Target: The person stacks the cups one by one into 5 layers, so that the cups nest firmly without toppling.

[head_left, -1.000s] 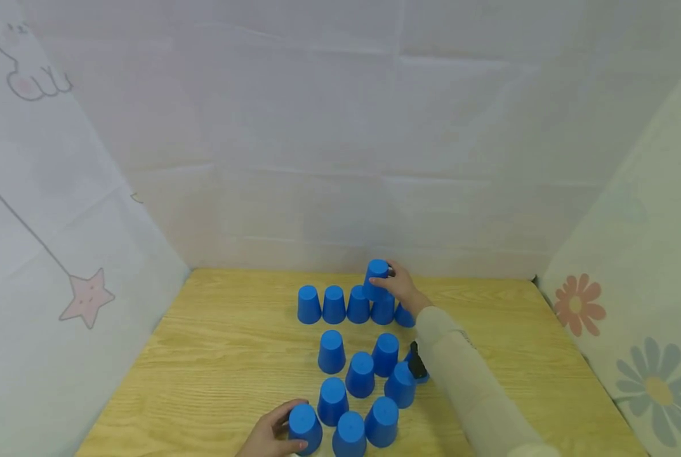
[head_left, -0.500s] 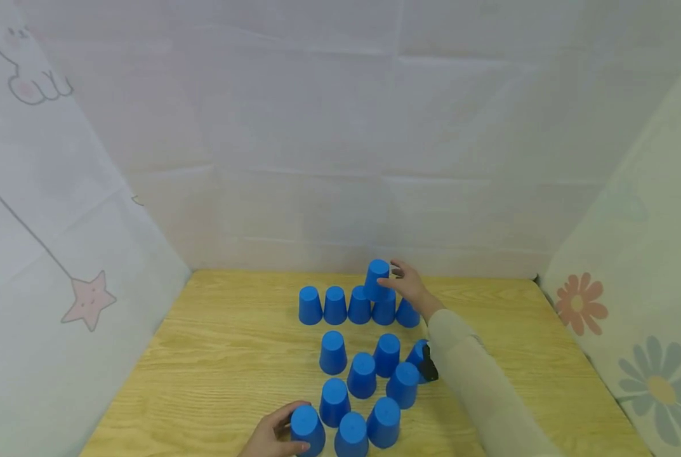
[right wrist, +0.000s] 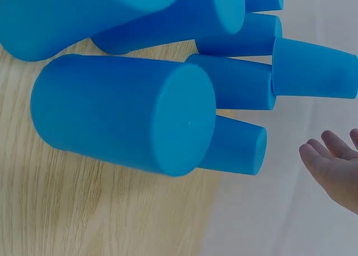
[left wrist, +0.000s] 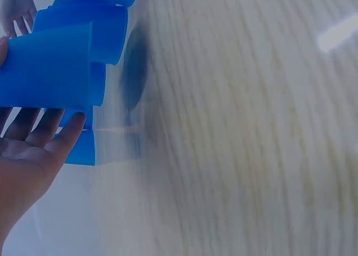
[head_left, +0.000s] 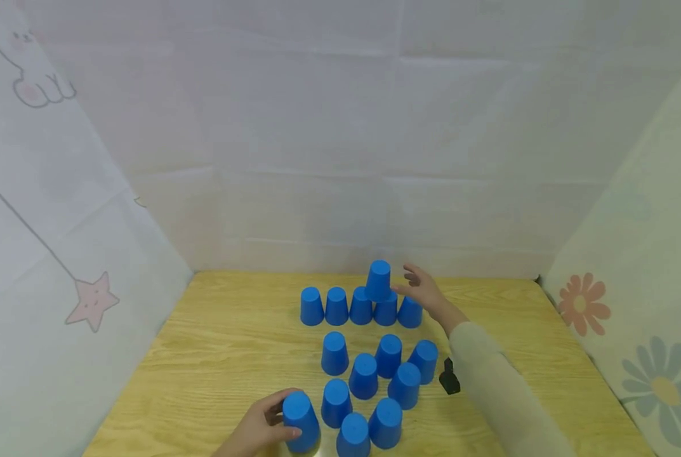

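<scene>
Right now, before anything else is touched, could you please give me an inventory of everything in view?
Table: 1, yellowish wood-grain, lower part of the head view
Back-row cups: 5, blue, in a row at the table's far side
Top cup: 1, blue, on the row's third and fourth from left
Nearer cups: 8, blue, grouped in front of the row
Held cup: 1, blue, group's near-left corner
Black object: 1, black, right of the group, unidentifiable
Sheeting: count unclear, whitish, behind and both sides, with cartoon prints
Left hand: 1, gripping the held cup
Right hand: 1, beside the top cup
Sleeve: 1, off-white, right arm
</scene>
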`<state>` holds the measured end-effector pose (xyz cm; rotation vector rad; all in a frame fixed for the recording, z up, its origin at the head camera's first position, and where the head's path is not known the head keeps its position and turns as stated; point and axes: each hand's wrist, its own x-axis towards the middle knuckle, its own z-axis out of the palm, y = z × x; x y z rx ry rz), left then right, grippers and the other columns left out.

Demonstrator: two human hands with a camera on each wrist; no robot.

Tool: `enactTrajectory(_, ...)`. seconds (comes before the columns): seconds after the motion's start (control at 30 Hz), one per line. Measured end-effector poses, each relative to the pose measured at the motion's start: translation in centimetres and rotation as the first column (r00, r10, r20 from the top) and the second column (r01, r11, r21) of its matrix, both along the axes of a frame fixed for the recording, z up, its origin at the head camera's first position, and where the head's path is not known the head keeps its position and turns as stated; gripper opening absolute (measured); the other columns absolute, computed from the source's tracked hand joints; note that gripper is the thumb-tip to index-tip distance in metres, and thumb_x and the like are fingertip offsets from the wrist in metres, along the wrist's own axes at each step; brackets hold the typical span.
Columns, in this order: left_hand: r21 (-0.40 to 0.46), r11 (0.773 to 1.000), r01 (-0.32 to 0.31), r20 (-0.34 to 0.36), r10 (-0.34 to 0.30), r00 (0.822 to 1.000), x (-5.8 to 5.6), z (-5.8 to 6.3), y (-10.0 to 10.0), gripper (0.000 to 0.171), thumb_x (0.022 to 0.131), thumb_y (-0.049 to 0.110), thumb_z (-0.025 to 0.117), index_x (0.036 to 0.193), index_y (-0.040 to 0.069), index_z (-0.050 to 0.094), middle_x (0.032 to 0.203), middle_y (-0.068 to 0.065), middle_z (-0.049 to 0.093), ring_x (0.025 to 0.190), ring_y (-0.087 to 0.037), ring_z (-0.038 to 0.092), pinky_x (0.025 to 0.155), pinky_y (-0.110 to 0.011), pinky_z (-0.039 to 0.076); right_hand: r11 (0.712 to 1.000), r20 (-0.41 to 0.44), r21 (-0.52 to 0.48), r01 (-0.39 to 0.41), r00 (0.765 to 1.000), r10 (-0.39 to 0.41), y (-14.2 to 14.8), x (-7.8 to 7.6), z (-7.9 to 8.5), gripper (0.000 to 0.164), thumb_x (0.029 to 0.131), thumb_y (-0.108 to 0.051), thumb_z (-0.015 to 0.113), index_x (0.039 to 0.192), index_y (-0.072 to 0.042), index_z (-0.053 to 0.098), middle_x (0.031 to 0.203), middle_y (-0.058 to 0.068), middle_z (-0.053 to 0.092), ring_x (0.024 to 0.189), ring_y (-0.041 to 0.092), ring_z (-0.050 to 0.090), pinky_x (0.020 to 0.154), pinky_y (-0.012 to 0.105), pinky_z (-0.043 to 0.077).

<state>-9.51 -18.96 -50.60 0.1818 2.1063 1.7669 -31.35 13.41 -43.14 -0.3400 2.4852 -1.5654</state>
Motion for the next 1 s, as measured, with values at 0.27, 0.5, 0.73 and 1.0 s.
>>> enactTrajectory(0.27, 0.005, 1.000, -0.012, -0.095, 0.012, 0.995, -0.7, 1.0, -0.4, 0.057, 0.078, 0.016, 0.064, 0.126, -0.002, 0.039, 0.118, -0.017, 0.048, 0.105, -0.033, 0.046, 0.084, -0.045, 0.040, 0.999, 0.008, -0.046, -0.012, 1.000, 0.013, 1.3, 1.3, -0.3, 0.069, 0.080, -0.029, 0.062, 0.135, -0.008, 0.026, 0.132, 0.021, 0.030, 0.120, 0.037, 0.027, 0.093, 0.051, 0.028)
enactTrajectory(0.5, 0.023, 0.999, -0.029, -0.171, 0.032, 0.985, -1.6, 1.4, -0.5, 0.056, 0.077, 0.011, 0.065, 0.124, -0.004, 0.040, 0.116, -0.020, 0.048, 0.103, -0.032, 0.048, 0.083, -0.041, 0.042, 0.996, 0.008, -0.083, -0.018, 1.000, 0.019, 2.3, 2.6, -0.5, 0.070, 0.079, -0.031, 0.062, 0.135, -0.009, 0.026, 0.132, 0.021, 0.031, 0.120, 0.036, 0.027, 0.093, 0.050, 0.028)
enactTrajectory(0.73, 0.026, 0.999, -0.041, -0.216, 0.046, 0.975, -2.9, 2.5, -0.7, 0.057, 0.075, 0.010, 0.067, 0.124, -0.004, 0.040, 0.116, -0.021, 0.048, 0.103, -0.034, 0.048, 0.081, -0.039, 0.043, 0.993, 0.024, -0.118, -0.017, 1.000, 0.020, 3.1, 3.7, -0.7, 0.072, 0.078, -0.033, 0.063, 0.135, -0.010, 0.026, 0.132, 0.020, 0.031, 0.121, 0.034, 0.027, 0.093, 0.050, 0.027)
enactTrajectory(1.0, -0.013, 0.996, -0.084, -0.240, 0.079, 0.968, -4.7, 3.3, -0.6, 0.058, 0.074, 0.014, 0.068, 0.124, 0.000, 0.042, 0.116, -0.019, 0.049, 0.104, -0.033, 0.047, 0.083, -0.041, 0.042, 0.979, 0.002, -0.192, -0.064, 0.998, 0.065, 3.9, 5.6, -1.1, 0.068, 0.080, -0.029, 0.061, 0.134, -0.007, 0.026, 0.132, 0.021, 0.030, 0.120, 0.036, 0.028, 0.093, 0.050, 0.028)
